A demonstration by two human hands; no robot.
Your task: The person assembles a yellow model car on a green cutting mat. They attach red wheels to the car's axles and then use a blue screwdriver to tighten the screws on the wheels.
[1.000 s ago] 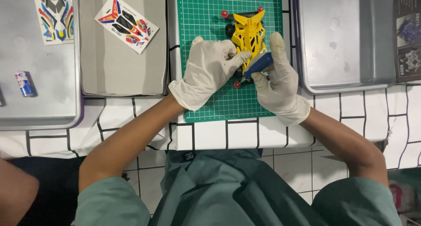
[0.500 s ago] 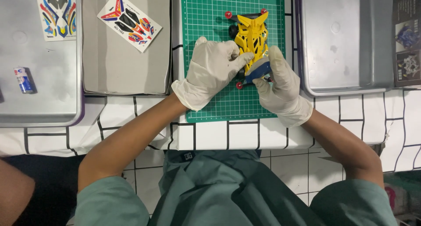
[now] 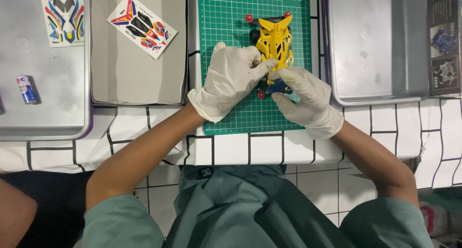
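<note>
We pinch the small yellow plastic toy racer with red rollers point(image 3: 274, 45) from both sides, gloved left hand point(image 3: 233, 79) and gloved right hand point(image 3: 305, 96) closed on its near end, steadying it flat on the green gridded cutting mat point(image 3: 226, 17).

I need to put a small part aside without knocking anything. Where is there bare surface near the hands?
Free: the right metal tray, bare up to the dark box; the grey tray below its sticker sheet; the green mat's upper left. Crowded: mat centre, where left hand and right hand grip the yellow toy car.
</note>
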